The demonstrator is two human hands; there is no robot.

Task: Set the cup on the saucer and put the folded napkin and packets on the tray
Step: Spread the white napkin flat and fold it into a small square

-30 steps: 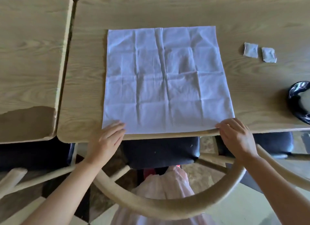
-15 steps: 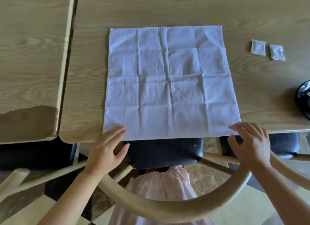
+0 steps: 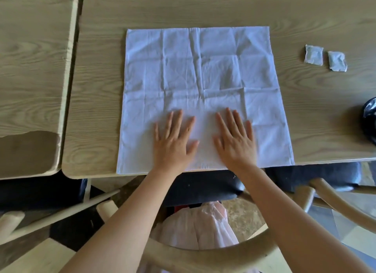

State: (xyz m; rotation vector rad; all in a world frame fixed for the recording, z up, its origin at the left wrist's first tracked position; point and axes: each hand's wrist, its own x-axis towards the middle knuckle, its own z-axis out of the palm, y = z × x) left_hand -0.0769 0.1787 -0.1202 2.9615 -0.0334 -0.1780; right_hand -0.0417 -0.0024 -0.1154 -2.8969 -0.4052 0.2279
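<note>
Both hands lie flat and palm-down on the white napkin [image 3: 200, 93], fingers spread and pinching nothing. On the near middle of the cloth, the left hand [image 3: 173, 140] rests with its fingers pointing toward the far side, thumb angled out to the right. Just beside it, with a narrow strip of cloth showing between the two thumbs, the right hand [image 3: 236, 140] presses down in the same way. Both wrists cross the near edge of the wooden table [image 3: 203, 8], and the bare forearms run back toward the camera.

Fully unfolded and creased into a grid of squares, the napkin has its near edge lying along the near edge of the table. Two small grey-white packets [image 3: 325, 58] sit side by side on the bare wood to the right of the napkin's far right corner, near each other but apart, and well apart from the hands. At the right edge of the view a dark, glossy round object [image 3: 369, 120] is cut off by the frame; what it is cannot be told.

A second wooden table [image 3: 34, 69] stands to the left, separated by a narrow gap. Below the near table edge are dark seat cushions [image 3: 203, 185] and the curved back of a pale wooden chair [image 3: 203, 254].
</note>
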